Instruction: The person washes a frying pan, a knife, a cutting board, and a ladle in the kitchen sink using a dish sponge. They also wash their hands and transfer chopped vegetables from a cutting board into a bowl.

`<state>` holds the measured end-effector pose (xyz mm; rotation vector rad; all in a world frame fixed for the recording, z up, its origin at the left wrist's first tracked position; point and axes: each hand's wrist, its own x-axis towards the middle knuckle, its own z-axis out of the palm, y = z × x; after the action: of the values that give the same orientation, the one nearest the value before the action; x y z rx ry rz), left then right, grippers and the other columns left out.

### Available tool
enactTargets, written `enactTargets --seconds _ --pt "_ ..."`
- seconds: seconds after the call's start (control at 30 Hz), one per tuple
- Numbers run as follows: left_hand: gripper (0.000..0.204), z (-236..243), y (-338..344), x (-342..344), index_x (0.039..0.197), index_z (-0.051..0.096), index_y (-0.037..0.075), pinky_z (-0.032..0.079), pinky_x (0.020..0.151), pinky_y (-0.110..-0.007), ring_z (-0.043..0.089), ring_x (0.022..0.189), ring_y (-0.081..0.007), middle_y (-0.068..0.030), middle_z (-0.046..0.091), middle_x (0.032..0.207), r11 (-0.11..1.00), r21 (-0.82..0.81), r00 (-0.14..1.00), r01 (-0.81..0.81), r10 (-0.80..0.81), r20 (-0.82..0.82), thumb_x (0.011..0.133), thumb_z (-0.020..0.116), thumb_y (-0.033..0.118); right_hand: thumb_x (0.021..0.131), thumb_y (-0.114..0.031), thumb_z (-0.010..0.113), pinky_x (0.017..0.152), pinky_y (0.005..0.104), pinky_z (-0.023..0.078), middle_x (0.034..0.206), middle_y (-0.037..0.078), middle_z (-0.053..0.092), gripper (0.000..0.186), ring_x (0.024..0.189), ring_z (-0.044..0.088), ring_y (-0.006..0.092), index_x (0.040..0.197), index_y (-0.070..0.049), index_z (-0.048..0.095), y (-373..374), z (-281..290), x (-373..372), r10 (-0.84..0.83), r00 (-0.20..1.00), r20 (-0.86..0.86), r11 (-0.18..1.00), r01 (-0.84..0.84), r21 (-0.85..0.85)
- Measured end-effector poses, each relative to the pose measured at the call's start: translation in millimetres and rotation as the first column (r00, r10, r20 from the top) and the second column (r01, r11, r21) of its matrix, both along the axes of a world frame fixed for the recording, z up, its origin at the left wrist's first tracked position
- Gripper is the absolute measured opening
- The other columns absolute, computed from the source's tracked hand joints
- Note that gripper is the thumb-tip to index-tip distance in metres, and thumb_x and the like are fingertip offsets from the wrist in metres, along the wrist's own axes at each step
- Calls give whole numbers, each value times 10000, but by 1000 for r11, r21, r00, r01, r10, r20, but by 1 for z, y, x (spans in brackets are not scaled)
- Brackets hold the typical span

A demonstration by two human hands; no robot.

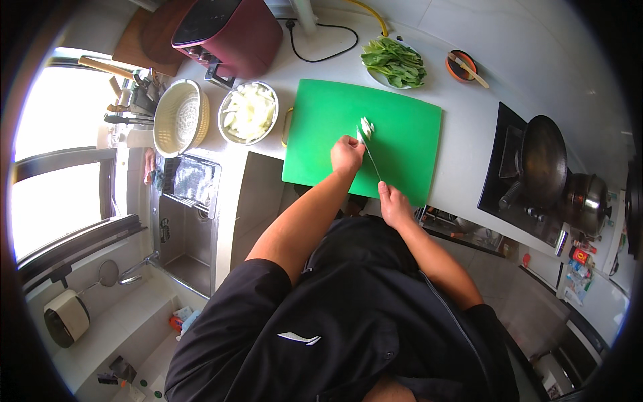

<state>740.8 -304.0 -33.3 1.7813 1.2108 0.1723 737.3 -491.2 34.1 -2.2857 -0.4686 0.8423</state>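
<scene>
A green cutting board (402,134) lies on the white counter. My left hand (346,154) presses down on a small pale vegetable piece (366,127) near the middle of the board. My right hand (394,206) is closed around the handle of a knife (370,155), whose blade runs up toward the vegetable piece beside my left fingers.
A metal bowl of pale chopped vegetable (248,112) and a cream colander (179,117) stand left of the board. A plate of leafy greens (395,61) and a small dish with a spoon (462,65) are behind it. A wok (542,161) sits on the stove at right; the sink (187,221) is at left.
</scene>
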Motion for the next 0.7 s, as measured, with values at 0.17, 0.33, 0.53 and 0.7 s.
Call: enactTargets --seconds 0.17,0.33,0.53,0.7 --pt "231 -2 2 -1 879 689 29 551 738 -370 704 773 -288 -132 717 812 1000 9 1000 23 -23 -11 763 746 220 1037 -471 362 797 553 480 963 304 650 554 948 601 505 1016 12 632 11 -9 6 25 1000 17 999 -26 44" --pt "206 -3 3 -1 898 691 29 553 735 -367 705 771 -280 -133 717 815 999 1 999 33 -33 -17 769 727 186 1040 -487 351 787 535 475 945 294 643 572 920 605 496 1020 13 629 41 -32 21 -10 998 60 996 5 88" --pt "201 5 2 -4 898 691 26 551 721 -356 701 751 -265 -131 718 824 999 0 999 34 -34 14 760 719 169 1033 -516 338 799 537 481 958 291 656 609 921 616 488 1005 7 647 76 -51 38 -55 995 87 990 43 136" --pt "196 0 3 -4 887 690 30 551 715 -352 699 743 -255 -122 720 824 999 -13 999 41 -40 22 749 729 163 1032 -529 349 725 526 457 826 257 634 618 816 601 476 885 15 602 43 -43 32 -60 997 -44 995 64 79"
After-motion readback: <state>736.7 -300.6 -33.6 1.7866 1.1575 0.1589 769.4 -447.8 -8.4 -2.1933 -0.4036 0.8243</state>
